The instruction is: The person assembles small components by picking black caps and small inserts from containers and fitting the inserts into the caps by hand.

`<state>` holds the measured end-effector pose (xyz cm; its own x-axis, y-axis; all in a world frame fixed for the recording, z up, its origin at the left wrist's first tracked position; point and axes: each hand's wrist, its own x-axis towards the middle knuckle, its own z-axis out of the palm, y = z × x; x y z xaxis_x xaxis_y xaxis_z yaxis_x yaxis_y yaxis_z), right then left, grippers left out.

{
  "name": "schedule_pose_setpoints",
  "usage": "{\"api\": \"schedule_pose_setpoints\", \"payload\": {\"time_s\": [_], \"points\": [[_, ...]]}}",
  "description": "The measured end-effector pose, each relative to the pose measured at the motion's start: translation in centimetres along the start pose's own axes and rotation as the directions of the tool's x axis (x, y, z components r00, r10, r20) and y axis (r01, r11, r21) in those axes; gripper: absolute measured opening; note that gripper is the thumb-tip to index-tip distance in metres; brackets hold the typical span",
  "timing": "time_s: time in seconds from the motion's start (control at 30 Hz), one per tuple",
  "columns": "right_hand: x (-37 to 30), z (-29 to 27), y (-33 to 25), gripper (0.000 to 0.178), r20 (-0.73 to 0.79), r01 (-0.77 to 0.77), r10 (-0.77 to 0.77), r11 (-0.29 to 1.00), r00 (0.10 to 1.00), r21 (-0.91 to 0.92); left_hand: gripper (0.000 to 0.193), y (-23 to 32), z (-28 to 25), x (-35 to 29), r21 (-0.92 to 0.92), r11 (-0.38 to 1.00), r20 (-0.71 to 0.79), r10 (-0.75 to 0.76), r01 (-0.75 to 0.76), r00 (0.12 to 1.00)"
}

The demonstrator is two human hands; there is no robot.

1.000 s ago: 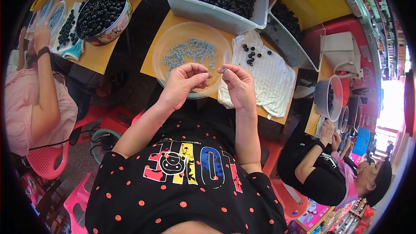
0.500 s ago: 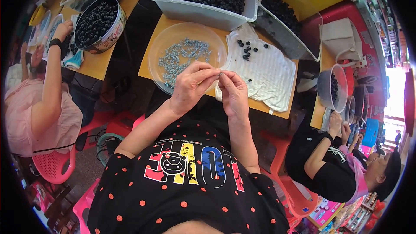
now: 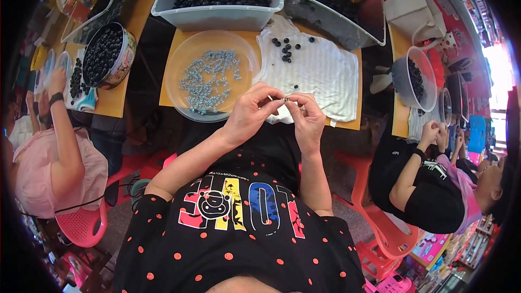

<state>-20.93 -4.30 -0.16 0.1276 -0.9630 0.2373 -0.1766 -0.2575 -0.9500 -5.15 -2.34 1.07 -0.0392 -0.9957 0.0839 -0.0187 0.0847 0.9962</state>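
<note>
My left hand (image 3: 249, 113) and my right hand (image 3: 307, 120) meet over the near edge of the table, thumbs and forefingers pinched together. Between the fingertips is a tiny greyish piece (image 3: 285, 99), too small to make out its kind. Just beyond my left hand lies a round, shallow clear plastic tub (image 3: 175, 59) with many small pale-blue, ribbed pieces (image 3: 209, 82) spread in it. A white cloth (image 3: 325, 78) lies flat to its right, partly behind my right hand. Several black round pieces (image 3: 286, 50) rest on the cloth, with a single one nearer to my hands.
A large clear bin (image 3: 217, 19) of black pieces stands behind the tub, with another bin (image 3: 336, 30) to its right. At left, a person in pink (image 3: 59, 168) works near a round tin (image 3: 122, 62). Another person (image 3: 434, 190) sits at right beside a clear bucket (image 3: 399, 78).
My view has shifted and turned slightly. My joined hands have drawn a little nearer, away from the tub, still pinching the tiny piece. The left person's raised hand has moved.
</note>
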Motion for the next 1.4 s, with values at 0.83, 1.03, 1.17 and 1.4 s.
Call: {"api": "schedule_pose_setpoints", "payload": {"time_s": [0.83,1.03,1.17,1.4], "points": [[0.8,-3.0,3.6,0.011,-0.304,-0.092,0.197,0.941,0.932,0.327,0.022,-3.4,2.2,3.2,0.73,0.657,0.192,0.067,-0.188,0.979],[0.3,-2.9,2.3,0.011,-0.222,-0.091,0.174,0.936,0.959,0.341,0.026,0.2,-1.7,2.7,-0.525,0.722,0.184,-0.421,0.451,0.888],[0.1,-1.5,-0.4,0.013,-0.124,-0.005,0.019,0.993,0.992,0.117,0.032,0.7,-2.8,1.3,-0.702,0.487,0.302,-0.457,0.519,0.837],[0.3,0.0,-3.8,0.015,-0.042,0.184,-0.194,0.966,0.98,-0.183,0.029,0.8,-2.9,0.0,-0.744,0.414,0.336,-0.446,0.524,0.83]]}}
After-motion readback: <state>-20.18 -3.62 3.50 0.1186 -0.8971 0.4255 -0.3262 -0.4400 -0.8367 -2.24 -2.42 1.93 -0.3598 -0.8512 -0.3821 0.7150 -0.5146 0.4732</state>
